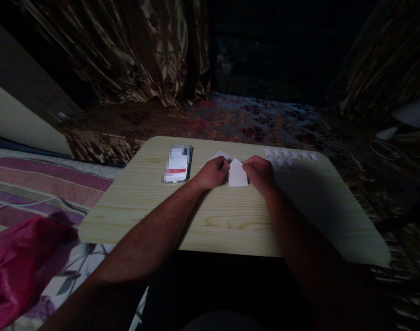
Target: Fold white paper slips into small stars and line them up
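A small white sheet of paper (238,175) with a pointed, folded-looking top stands between my hands over the wooden table (230,220). My right hand (261,173) pinches its right edge between thumb and fingers. At the left edge, the curled fingers of my left hand (214,173) are closed on the paper, though their tips are partly hidden. Behind my left hand lies more white paper (221,153), mostly covered by the hand. Several small folded white paper pieces (295,156) lie in rows to the right, beyond my right hand.
A phone (177,164) with a lit, blurred screen lies on the table's left part. Beyond the far edge is a patterned floor covering (251,117) below gold curtains (168,50). Striped bedding (33,184) and a pink cloth or bag (23,262) are at the left.
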### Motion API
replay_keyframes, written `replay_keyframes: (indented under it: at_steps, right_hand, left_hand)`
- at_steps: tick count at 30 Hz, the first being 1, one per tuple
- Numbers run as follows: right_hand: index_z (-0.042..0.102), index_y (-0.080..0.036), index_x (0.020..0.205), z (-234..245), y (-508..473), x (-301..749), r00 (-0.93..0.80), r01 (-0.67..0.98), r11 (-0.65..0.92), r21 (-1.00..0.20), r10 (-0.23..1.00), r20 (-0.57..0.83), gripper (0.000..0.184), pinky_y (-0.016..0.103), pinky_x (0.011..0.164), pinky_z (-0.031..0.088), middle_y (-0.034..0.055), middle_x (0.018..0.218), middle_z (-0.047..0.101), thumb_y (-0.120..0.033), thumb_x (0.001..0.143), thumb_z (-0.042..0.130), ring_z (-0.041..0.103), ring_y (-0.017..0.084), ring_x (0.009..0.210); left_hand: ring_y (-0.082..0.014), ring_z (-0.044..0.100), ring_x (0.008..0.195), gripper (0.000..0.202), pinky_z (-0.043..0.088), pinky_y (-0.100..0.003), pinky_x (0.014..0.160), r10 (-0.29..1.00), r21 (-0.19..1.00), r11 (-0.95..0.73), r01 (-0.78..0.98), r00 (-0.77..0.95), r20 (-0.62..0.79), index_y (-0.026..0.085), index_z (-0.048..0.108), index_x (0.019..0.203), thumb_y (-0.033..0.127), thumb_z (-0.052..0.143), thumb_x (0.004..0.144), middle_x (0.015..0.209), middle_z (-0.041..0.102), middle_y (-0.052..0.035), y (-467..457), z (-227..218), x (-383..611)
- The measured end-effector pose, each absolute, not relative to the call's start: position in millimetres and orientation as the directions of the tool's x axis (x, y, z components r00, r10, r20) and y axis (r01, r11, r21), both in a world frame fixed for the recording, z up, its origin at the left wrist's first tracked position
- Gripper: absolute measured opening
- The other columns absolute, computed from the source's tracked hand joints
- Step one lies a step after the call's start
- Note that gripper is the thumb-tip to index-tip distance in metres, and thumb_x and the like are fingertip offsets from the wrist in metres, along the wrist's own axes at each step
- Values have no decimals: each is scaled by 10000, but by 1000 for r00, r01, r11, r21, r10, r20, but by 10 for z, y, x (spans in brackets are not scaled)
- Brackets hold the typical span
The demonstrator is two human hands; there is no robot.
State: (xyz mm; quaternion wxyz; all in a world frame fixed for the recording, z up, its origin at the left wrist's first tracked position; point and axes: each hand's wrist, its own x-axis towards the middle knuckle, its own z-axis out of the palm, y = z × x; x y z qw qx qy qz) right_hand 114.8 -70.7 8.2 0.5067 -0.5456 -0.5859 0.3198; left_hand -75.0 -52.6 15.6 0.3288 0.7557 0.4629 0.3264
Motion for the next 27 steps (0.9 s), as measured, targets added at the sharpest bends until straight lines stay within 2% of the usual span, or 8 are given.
replay_keyframes:
  at_steps: [5,13,18,27]
  right_hand:
    - [620,-182,695,98,-715,1144,117,309,186,-933,966,231,143,239,479,354,-31,539,576,-325,700,615,496,119,493]
    - [625,-181,714,91,-718,1134,100,266,196,-944,968,229,154,239,482,382,-27,524,577,-335,710,621,512,122,487]
    - [634,-179,770,86,-716,1107,50,228,145,-963,986,160,186,238,502,418,-28,567,603,-347,689,639,539,123,508]
    - [628,-171,677,108,-735,1130,65,294,211,-932,969,240,136,236,482,365,-27,534,582,-304,703,632,512,116,496]
  left_hand:
    - [-133,483,622,208,361,-246,573,940,874,-272,403,306,151,170,568,771,369,550,827,676,589,-11,-508,112,-727]
    - [-99,489,601,239,392,-233,577,948,974,-200,106,272,165,150,589,777,382,647,767,693,592,4,-518,64,-631]
    - [-84,446,551,241,360,-226,536,962,979,-177,100,229,151,152,558,691,360,672,735,621,544,23,-532,106,-639]
    - [-85,449,568,242,366,-222,542,943,957,-248,150,264,203,143,586,708,368,664,753,636,549,17,-555,78,-623]
